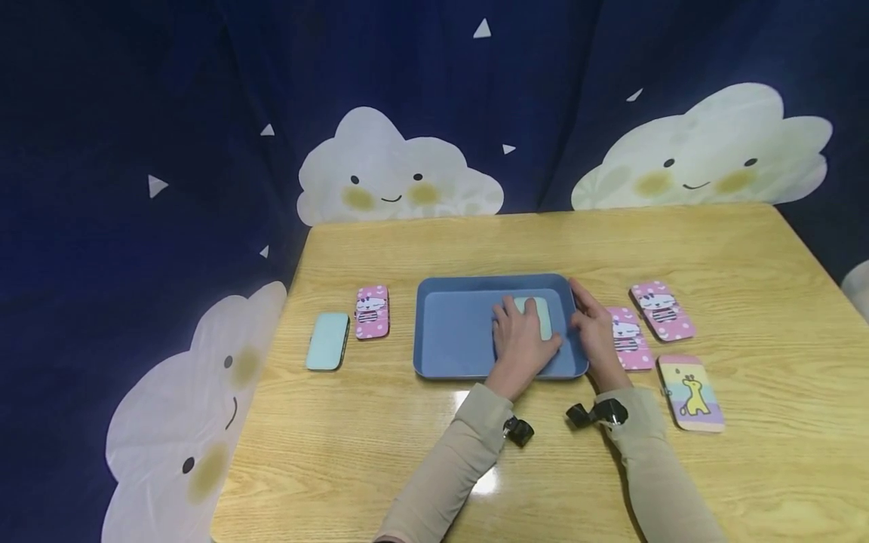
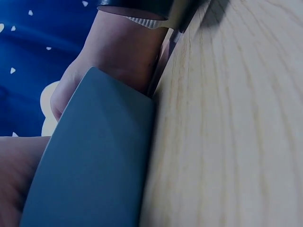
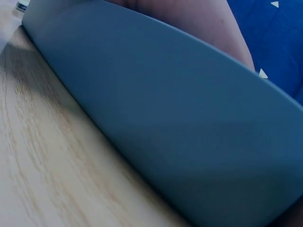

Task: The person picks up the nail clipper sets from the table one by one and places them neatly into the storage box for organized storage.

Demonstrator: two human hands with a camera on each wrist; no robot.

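Note:
A blue tray (image 1: 448,332) lies on the wooden table in the head view. Inside its right half is a mint-green case (image 1: 542,320), partly hidden by my left hand (image 1: 519,339). That hand holds the case from above, its thumb on the right side and its fingers spread over the top and left. My right hand (image 1: 594,339) grips the tray's right rim, thumb at the inner edge and fingers along the outside. Both wrist views are mostly filled by the tray's outer wall (image 2: 94,156), with part of a hand (image 3: 203,23) above it in the right wrist view.
Left of the tray lie a mint-green case (image 1: 328,342) and a pink cat case (image 1: 372,312). To its right are two more pink cat cases, one (image 1: 661,311) farther back and one (image 1: 630,339) beside my right wrist, plus a striped giraffe case (image 1: 691,394).

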